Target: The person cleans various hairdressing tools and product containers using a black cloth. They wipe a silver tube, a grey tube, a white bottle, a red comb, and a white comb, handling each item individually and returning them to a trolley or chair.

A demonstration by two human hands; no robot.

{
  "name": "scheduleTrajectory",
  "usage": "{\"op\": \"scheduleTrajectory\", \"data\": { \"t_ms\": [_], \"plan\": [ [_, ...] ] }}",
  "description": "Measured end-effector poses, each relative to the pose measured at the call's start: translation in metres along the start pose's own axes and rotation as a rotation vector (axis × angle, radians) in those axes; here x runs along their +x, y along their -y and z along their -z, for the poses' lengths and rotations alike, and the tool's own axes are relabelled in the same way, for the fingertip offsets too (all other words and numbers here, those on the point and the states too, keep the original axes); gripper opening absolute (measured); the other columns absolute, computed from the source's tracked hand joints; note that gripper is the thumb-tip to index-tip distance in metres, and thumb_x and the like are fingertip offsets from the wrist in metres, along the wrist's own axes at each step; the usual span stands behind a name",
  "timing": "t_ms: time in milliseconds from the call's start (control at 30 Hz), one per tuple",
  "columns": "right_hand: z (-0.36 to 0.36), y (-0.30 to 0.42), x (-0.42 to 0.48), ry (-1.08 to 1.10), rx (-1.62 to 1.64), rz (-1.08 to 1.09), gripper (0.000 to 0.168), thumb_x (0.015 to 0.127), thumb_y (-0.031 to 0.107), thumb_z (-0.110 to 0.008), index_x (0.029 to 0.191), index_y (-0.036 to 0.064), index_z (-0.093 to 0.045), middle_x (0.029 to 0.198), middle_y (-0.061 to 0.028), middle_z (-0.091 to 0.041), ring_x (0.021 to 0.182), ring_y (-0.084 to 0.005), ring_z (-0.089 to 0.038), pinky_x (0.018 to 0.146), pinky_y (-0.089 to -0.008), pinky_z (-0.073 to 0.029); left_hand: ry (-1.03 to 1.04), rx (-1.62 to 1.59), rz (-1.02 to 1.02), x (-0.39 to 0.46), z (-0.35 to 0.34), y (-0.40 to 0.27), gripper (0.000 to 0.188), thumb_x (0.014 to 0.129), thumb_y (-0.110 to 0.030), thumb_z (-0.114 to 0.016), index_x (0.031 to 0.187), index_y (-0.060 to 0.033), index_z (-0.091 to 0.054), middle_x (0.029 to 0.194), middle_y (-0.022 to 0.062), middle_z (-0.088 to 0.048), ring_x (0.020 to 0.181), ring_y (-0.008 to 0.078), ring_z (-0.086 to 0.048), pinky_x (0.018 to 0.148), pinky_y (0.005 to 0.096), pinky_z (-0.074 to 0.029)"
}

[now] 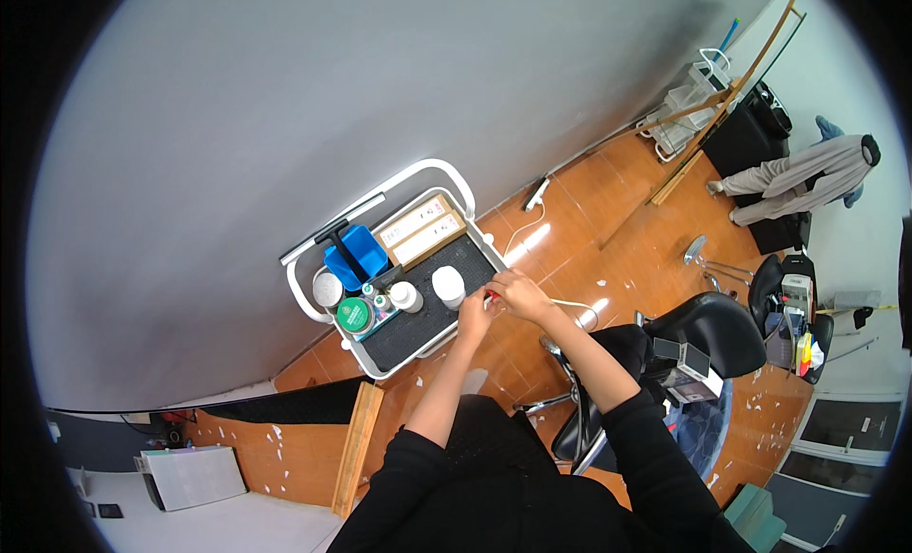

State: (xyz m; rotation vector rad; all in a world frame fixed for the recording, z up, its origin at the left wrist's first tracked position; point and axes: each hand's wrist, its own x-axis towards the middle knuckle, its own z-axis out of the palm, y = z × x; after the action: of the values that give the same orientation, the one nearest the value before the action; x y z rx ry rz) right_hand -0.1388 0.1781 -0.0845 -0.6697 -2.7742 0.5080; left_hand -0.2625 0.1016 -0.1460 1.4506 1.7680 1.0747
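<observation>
My left hand and my right hand meet over the near edge of a white utility cart. Pinched between their fingertips is a small red-and-white item, too small and covered to name. A white capped bottle stands on the cart's black mat, just left of my hands. Farther left is another white bottle, then small bottles and a green-lidded jar.
Two long cardboard boxes, a blue bin and a white round lid fill the cart's wall side. A black chair with boxes stands right. A power strip lies by the wall. Across the room is a person.
</observation>
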Motion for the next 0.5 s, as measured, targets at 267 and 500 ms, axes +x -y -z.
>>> {"op": "scheduleTrajectory", "data": {
  "t_ms": [267,500],
  "plan": [
    [0.002,0.010,-0.004,-0.004,-0.127,-0.145,0.032,0.068,0.016,-0.068,0.099,0.010,-0.062,0.091,-0.0015,-0.061,0.093,-0.0185,-0.055,0.081,-0.0339,-0.039,0.025,0.036,0.019,0.000,0.002,-0.004,0.026,0.072,-0.007,-0.068,0.094,0.0029,-0.060,0.088,0.0227,-0.063,0.083,0.0383,-0.061,0.071,0.0408,-0.048],
    [0.000,0.017,-0.005,0.048,-0.126,-0.255,0.034,0.069,0.019,-0.068,0.101,0.012,-0.062,0.093,-0.0005,-0.063,0.094,-0.0188,-0.056,0.080,-0.0340,-0.039,0.027,0.101,0.017,-0.001,0.001,-0.004,0.026,0.070,-0.005,-0.068,0.094,0.0029,-0.060,0.085,0.0229,-0.063,0.081,0.0388,-0.060,0.070,0.0420,-0.048]
  ]
}}
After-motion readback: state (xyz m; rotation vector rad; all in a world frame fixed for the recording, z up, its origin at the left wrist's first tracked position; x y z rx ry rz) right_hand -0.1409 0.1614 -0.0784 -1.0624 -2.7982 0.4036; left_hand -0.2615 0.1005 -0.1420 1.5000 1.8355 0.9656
